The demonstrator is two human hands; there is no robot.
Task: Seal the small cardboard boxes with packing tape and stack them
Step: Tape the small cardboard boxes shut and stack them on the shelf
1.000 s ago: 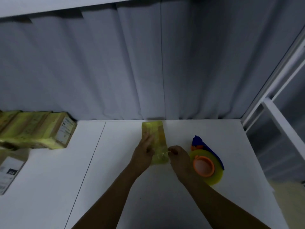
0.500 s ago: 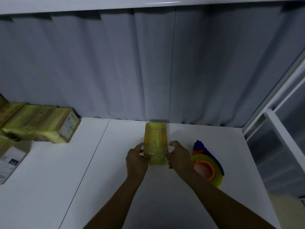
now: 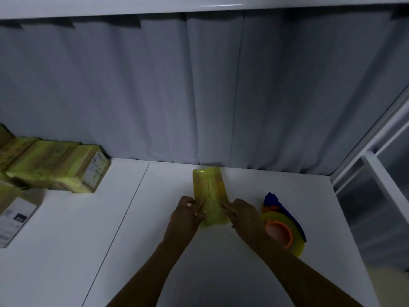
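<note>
Head view: the small box (image 3: 209,193), wrapped in yellow tape, lies flat on the white tabletop (image 3: 88,240), straight ahead of the person. Its long axis runs away from them toward the grey curtain (image 3: 199,96), and its far end stops just short of the cloth.

Both hands sit at the box's near end, one on each side, so neither is nearer. The left hand (image 3: 186,214) has its fingers curled in and pinches the near left edge. The right hand (image 3: 242,214) lays its fingers along the near right edge. The dim light does not show whether they pinch there or only press.

The stack of taped boxes (image 3: 55,168) lies well apart at the far left, against the curtain. Any carry to it would probably sweep leftward across the tabletop, on the left hand's side. With the grip at one end only, the far end would likely dip on lifting.

The tape dispenser (image 3: 281,227) rests just beside the right hand, partly behind the wrist, so its near rim is covered. The box's near end face is hidden by the fingers, and it cannot be told whether the tape there is smoothed down. A labelled box (image 3: 15,213) and the stack are both cut off by the left frame edge.
</note>
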